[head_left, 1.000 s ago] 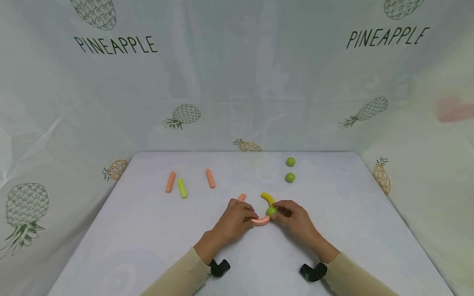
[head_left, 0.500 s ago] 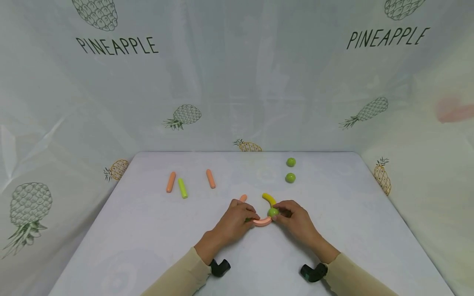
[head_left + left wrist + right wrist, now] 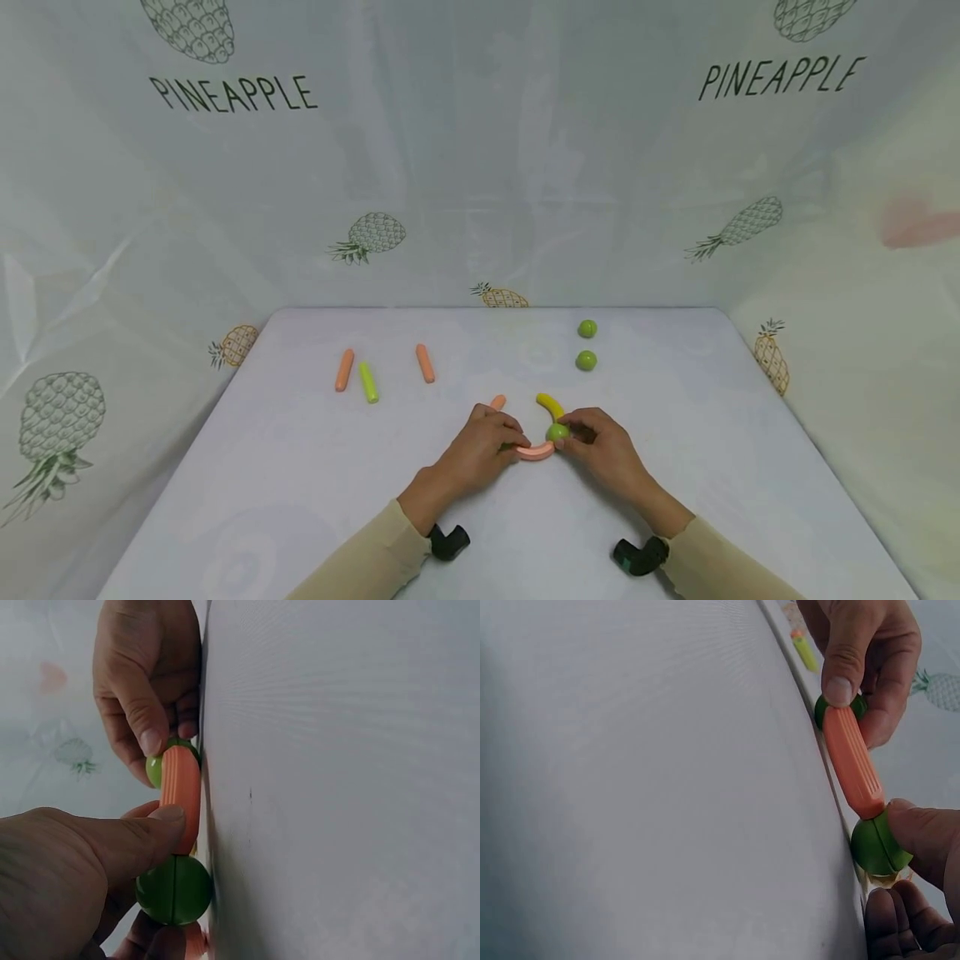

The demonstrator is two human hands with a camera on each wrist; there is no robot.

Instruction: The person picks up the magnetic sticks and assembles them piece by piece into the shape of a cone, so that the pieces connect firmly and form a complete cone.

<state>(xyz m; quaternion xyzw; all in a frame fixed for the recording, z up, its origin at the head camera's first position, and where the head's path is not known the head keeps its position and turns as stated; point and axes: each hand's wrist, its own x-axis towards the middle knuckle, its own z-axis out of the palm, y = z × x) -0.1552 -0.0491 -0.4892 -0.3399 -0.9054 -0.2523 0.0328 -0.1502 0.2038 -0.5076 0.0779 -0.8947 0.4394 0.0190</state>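
A curved, ridged orange bar (image 3: 536, 452) joins two green balls. My left hand (image 3: 480, 450) pinches this bar near its left end, thumb on its ridged face. The left green ball (image 3: 174, 891) sits by that hand's fingers in the left wrist view; the head view hides most of it. With thumb and fingers, my right hand (image 3: 603, 446) pinches the right green ball (image 3: 874, 844) where the bar's other end meets it. From this ball a curved yellow bar (image 3: 550, 405) reaches away. The tip of another orange bar (image 3: 498, 402) shows behind my left hand.
At the back left of the white table (image 3: 300, 467) lie a straight orange bar (image 3: 344, 371), a lime-green bar (image 3: 368, 382) and a second orange bar (image 3: 425, 363). Two loose green balls (image 3: 587, 360) rest at the back right. A pineapple-printed cloth (image 3: 480, 167) hangs behind.
Both hands and the joined pieces have shifted slightly to the right. Each hand keeps its grip, and the loose bars and balls stay in place.
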